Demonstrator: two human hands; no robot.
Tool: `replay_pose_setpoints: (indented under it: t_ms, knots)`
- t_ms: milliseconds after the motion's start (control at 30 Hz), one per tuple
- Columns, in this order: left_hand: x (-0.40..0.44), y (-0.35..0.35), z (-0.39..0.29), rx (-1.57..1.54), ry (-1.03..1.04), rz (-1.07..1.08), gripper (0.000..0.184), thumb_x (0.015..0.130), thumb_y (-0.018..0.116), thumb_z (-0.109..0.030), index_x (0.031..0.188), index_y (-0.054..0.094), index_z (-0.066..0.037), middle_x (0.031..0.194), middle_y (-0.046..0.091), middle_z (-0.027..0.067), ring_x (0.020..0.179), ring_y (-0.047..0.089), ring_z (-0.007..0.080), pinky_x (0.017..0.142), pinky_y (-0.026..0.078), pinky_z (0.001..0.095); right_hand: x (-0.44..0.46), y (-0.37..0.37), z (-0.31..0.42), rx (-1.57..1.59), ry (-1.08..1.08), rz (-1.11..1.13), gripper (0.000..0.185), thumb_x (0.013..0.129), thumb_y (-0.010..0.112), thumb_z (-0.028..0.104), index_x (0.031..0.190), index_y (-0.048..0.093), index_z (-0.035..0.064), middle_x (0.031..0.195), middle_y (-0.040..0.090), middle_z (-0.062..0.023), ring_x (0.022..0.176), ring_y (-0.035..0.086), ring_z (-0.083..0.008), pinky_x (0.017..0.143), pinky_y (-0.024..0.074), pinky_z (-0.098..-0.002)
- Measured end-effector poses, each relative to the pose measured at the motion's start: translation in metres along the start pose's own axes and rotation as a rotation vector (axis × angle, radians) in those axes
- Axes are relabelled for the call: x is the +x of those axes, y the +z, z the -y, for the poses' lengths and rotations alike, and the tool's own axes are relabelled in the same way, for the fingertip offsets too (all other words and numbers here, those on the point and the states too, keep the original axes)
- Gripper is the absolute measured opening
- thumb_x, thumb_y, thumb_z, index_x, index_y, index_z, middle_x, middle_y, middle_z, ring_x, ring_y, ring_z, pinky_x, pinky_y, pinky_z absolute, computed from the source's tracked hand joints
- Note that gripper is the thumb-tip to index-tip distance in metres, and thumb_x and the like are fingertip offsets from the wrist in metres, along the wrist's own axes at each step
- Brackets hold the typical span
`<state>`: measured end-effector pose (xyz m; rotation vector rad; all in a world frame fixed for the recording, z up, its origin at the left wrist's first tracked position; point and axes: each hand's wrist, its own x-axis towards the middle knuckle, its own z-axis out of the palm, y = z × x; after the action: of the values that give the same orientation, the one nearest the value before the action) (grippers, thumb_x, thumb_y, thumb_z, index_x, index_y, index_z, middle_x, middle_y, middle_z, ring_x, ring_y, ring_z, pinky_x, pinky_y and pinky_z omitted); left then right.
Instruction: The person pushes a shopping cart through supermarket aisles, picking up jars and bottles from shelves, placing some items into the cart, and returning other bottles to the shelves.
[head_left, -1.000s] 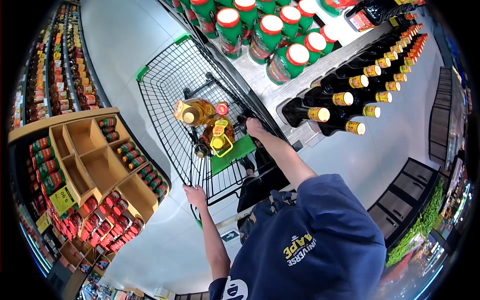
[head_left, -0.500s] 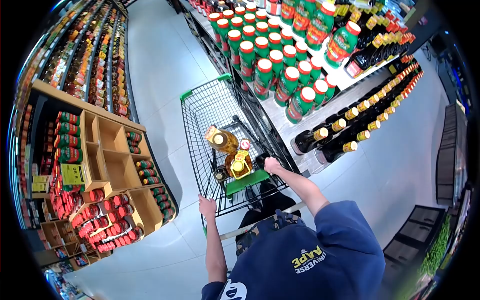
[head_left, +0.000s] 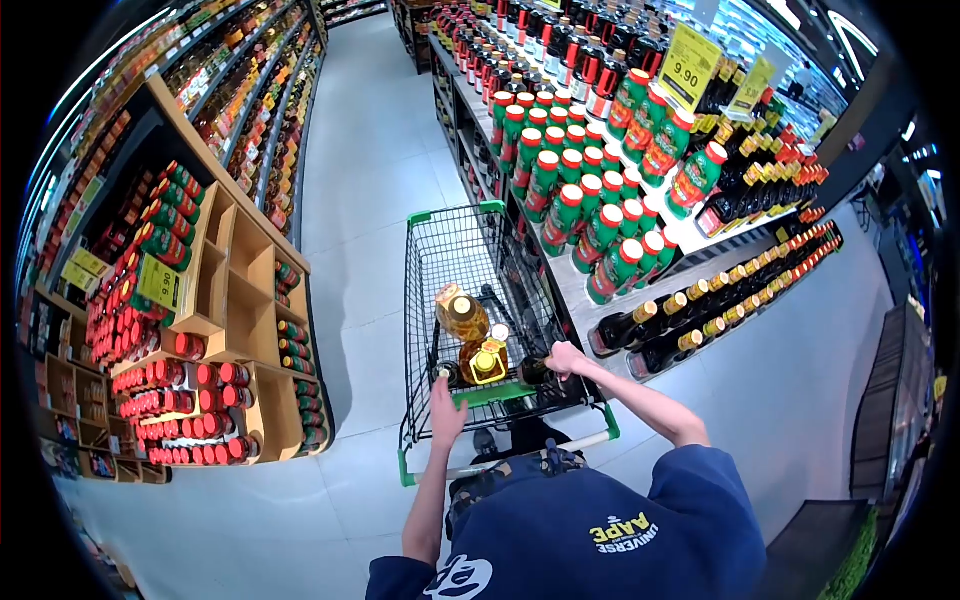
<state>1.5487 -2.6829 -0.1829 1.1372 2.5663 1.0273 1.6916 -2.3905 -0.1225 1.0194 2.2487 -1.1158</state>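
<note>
A green-and-black wire cart (head_left: 412,250) stands in front of me. My right hand (head_left: 566,359) is closed round the end of a dark bottle (head_left: 534,372) above the cart's right side. At the near left of the cart, my left hand (head_left: 446,408) has its thumb apart from its fingers, with the fingertips at a dark-capped bottle (head_left: 449,374); contact is unclear. Between my hands, a yellow-capped oil bottle (head_left: 486,362) sits beside a larger golden oil bottle (head_left: 464,316). The green flap (head_left: 495,396) lies nearest my body.
Shelves of green bottles with red caps (head_left: 565,218) line the cart's right, above rows of dark bottles (head_left: 660,350). A wooden display (head_left: 250,330) with red-lidded jars (head_left: 215,425) stands left. The grey aisle floor (head_left: 370,180) runs ahead between shelves.
The view has turned, bringing the cart in line with the aisle. My left hand has moved from the cart's left edge to the dark-capped bottle. My right hand keeps its bottle.
</note>
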Motion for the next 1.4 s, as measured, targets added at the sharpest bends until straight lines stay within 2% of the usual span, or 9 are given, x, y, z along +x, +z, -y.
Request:
replay_pose_setpoints:
  t_ms: [233,400,633,867,1000,1067,1167,1300,1400]
  knots:
    - [0.015,0.014,-0.068,-0.239,0.131,0.170,0.106,0.058,0.085,-0.041,0.137,0.030,0.002,0.135,0.041,0.0230,0.126,0.039,0.0377,0.105,0.034,0.0426,-0.094,-0.066,0.079,-0.109,-0.136,0.140,0.034,0.079,0.055,0.016,0.074,0.056,-0.0175,0.066,0.064,-0.0217,0.051,0.066,-0.0258,0.051,0.0560,-0.0340]
    - [0.017,0.001,-0.103,-0.430,0.205,0.186,0.105,0.055,0.089,-0.033,0.136,0.032,0.001,0.132,0.043,0.0199,0.123,0.044,0.0330,0.103,0.037,0.0396,-0.161,-0.109,0.132,-0.160,-0.205,0.218,0.034,0.086,0.060,0.026,0.092,0.064,-0.0069,0.061,0.062,-0.0135,0.045,0.061,-0.0197,0.046,0.0503,-0.0312]
    - [0.013,-0.035,-0.145,-0.562,0.200,-0.028,0.086,0.057,0.088,-0.028,0.122,0.041,0.004,0.110,0.054,0.0156,0.102,0.058,0.0278,0.092,0.046,0.0358,-0.198,-0.147,0.182,-0.182,-0.319,0.164,0.030,0.079,0.063,0.025,0.083,0.068,-0.0042,0.055,0.059,-0.0090,0.043,0.058,-0.0154,0.041,0.0466,-0.0272]
    - [-0.002,-0.065,-0.165,-0.692,0.067,0.117,0.088,0.058,0.088,-0.027,0.122,0.038,0.006,0.112,0.058,0.0163,0.101,0.059,0.0193,0.090,0.046,0.0318,-0.160,-0.144,0.189,-0.088,-0.603,-0.237,0.035,0.079,0.071,0.029,0.065,0.061,-0.0014,0.050,0.047,-0.0018,0.049,0.041,-0.0056,0.046,0.0333,-0.0271]
    - [-0.015,-0.089,-0.180,-0.884,-0.071,0.246,0.080,0.058,0.088,-0.024,0.119,0.042,0.003,0.104,0.063,0.0140,0.094,0.062,0.0182,0.088,0.048,0.0322,-0.138,-0.132,0.194,0.341,-0.618,-0.122,0.030,0.083,0.068,0.026,0.066,0.058,0.0028,0.058,0.049,0.0042,0.058,0.042,-0.0020,0.052,0.0312,-0.0223]
    - [-0.026,-0.089,-0.180,-1.083,-0.152,0.356,0.068,0.066,0.083,-0.016,0.119,0.044,0.001,0.103,0.064,0.0127,0.091,0.064,0.0172,0.083,0.051,0.0316,-0.119,-0.120,0.193,0.595,-0.733,0.020,0.024,0.086,0.065,0.023,0.073,0.060,0.0032,0.068,0.058,0.0009,0.063,0.055,-0.0060,0.062,0.0440,-0.0209]
    - [-0.036,-0.095,-0.193,-1.310,-0.360,0.471,0.043,0.075,0.074,-0.006,0.112,0.053,0.001,0.098,0.066,0.0101,0.084,0.066,0.0147,0.077,0.054,0.0297,-0.113,-0.097,0.205,1.117,-0.564,0.215,0.017,0.086,0.064,0.016,0.083,0.057,0.0014,0.069,0.062,-0.0052,0.061,0.060,-0.0104,0.061,0.0541,-0.0258]
    - [-0.041,-0.113,-0.213,-1.372,-0.625,0.518,0.043,0.078,0.069,-0.013,0.116,0.054,0.000,0.103,0.065,0.0109,0.090,0.066,0.0174,0.080,0.054,0.0297,-0.087,-0.069,0.203,1.441,-0.412,0.352,0.013,0.088,0.064,0.015,0.085,0.052,0.0086,0.060,0.045,0.0057,0.047,0.042,-0.0040,0.046,0.0403,-0.0205]
    - [-0.038,-0.127,-0.224,-1.448,-0.788,0.512,0.041,0.079,0.070,-0.018,0.114,0.056,-0.001,0.094,0.067,0.0074,0.085,0.067,0.0165,0.080,0.052,0.0291,-0.070,-0.060,0.189,1.517,-0.316,0.434,0.013,0.090,0.060,0.012,0.084,0.049,0.0077,0.062,0.047,0.0055,0.048,0.043,-0.0027,0.046,0.0407,-0.0179]
